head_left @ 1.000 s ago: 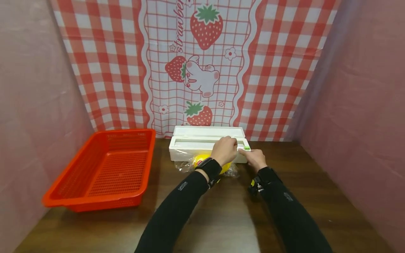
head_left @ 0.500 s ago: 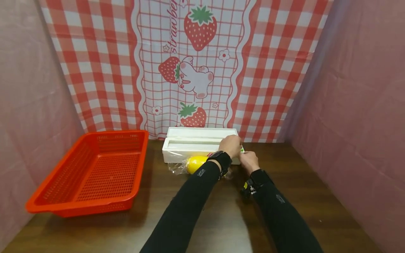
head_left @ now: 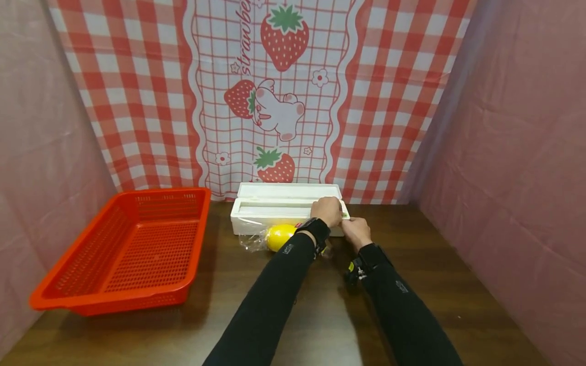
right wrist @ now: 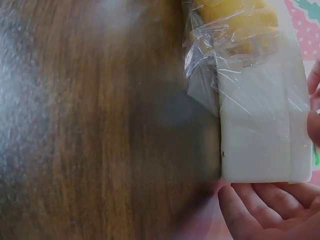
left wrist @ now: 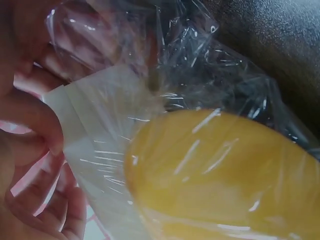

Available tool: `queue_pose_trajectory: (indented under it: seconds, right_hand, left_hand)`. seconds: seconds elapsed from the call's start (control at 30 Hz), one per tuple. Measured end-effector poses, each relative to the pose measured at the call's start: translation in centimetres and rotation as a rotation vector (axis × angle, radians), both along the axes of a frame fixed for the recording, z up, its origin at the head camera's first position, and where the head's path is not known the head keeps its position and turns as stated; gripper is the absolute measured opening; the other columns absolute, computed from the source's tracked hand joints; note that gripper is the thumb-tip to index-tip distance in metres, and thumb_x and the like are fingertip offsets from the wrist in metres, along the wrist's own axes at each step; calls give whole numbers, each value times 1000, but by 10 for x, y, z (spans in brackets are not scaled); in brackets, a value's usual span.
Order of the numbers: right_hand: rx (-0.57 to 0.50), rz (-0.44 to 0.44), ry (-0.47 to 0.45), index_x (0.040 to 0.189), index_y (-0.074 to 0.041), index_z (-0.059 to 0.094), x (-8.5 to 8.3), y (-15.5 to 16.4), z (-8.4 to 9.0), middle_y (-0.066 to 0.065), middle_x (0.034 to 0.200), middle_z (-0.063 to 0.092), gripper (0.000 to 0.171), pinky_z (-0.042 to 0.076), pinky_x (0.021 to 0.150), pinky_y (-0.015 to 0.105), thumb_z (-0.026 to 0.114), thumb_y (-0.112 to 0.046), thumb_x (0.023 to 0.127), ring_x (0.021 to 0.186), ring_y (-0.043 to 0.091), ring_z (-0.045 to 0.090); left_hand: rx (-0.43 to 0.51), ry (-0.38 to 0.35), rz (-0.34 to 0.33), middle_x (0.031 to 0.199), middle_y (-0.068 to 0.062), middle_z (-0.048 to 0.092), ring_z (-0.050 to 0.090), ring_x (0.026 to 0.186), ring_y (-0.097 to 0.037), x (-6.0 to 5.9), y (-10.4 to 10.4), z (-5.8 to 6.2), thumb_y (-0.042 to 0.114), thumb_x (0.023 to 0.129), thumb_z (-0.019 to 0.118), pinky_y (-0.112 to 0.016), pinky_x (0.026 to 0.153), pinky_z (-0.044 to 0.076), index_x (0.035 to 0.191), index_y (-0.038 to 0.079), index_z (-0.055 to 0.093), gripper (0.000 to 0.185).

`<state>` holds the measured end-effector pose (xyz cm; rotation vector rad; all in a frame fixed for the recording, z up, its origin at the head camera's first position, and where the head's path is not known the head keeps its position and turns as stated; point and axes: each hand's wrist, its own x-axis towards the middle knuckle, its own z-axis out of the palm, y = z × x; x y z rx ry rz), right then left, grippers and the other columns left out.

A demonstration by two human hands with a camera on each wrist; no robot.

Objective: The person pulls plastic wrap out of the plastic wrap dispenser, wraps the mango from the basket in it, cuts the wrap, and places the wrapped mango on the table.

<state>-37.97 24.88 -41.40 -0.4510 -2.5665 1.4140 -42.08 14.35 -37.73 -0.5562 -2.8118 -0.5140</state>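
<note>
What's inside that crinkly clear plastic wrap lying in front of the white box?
A yellow, lemon-like fruit lies inside the clear wrap, against the white box. Its right end is hidden behind the left hand and wrist, and its underside cannot be seen.

Lemon (head_left: 280, 236) partly behind left wrist

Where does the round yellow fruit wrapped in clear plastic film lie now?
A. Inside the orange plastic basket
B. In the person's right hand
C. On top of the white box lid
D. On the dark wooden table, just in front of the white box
D: in the head view the round yellow fruit, in clear plastic film, lies on the dark wooden table just before the white box, beside the left hand.
</note>
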Motion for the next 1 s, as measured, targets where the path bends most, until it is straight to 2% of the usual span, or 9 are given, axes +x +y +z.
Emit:
queue_pose_trajectory:
  seconds: [0.13, 0.3, 0.4, 0.5, 0.6, 0.77, 0.87, 1.0]
  right_hand:
    - [-30, -7, -17, 95, -1, 71, 0, -1, 1, -1, 65, 50, 42, 38, 52, 27, 63, -42, 92, 55, 13, 49]
    - [-50, -10, -28, 106, -1, 73, 0, 0, 0, -4, 62, 46, 48, 38, 50, 24, 64, -46, 92, 54, 10, 47]
    - [-61, 5, -23, 107, 0, 73, 0, 1, 0, -4, 61, 45, 47, 36, 50, 24, 66, -43, 91, 53, 10, 46]
    - [-90, 61, -40, 107, 3, 71, 0, 4, 1, -4, 62, 42, 45, 35, 51, 24, 67, -39, 91, 53, 9, 42]
    - [-175, 162, -77, 112, 6, 67, -2, 8, 2, -4, 75, 49, 43, 41, 63, 26, 66, -33, 95, 65, 10, 47]
    - [-379, 281, -146, 125, 9, 56, -5, 19, 7, 7, 106, 58, 41, 45, 92, 41, 53, -25, 103, 97, 22, 56]
    - [-431, 284, -162, 132, 11, 51, -6, 22, 8, 12, 111, 60, 44, 44, 96, 43, 44, -25, 107, 102, 25, 58]
    - [-406, 223, -138, 131, 11, 52, -7, 21, 5, 12, 108, 61, 44, 49, 90, 39, 42, -25, 108, 98, 25, 61]
  left_hand:
    - [44, -37, 3, 98, 2, 76, 69, 97, -21, 0, -2, -1, 30, 95, 72, -39, 87, 51, 92, 19, 82, 15]
    - [77, -72, -11, 100, 2, 76, 69, 98, -20, 0, -4, -3, 28, 96, 72, -37, 87, 52, 95, 18, 82, 14]
    - [108, -93, -18, 99, 1, 76, 69, 94, -19, -1, -6, -2, 26, 95, 72, -34, 81, 54, 93, 16, 81, 13]
    - [134, -117, -18, 96, 1, 75, 68, 89, -17, 0, -8, -1, 25, 95, 73, -31, 73, 53, 91, 16, 80, 13]
    - [158, -134, -13, 92, 2, 75, 67, 82, -16, 2, -11, -2, 24, 96, 72, -29, 65, 51, 90, 16, 80, 12]
    - [182, -132, -16, 90, 3, 75, 66, 79, -15, 2, -12, -3, 21, 96, 71, -28, 62, 49, 89, 18, 81, 12]
    - [160, -114, -23, 91, 2, 75, 66, 82, -16, 2, -10, -4, 20, 96, 70, -30, 67, 51, 89, 18, 81, 12]
    - [94, -69, -30, 97, 2, 75, 68, 91, -17, 2, -7, -6, 19, 96, 70, -33, 75, 54, 98, 18, 81, 11]
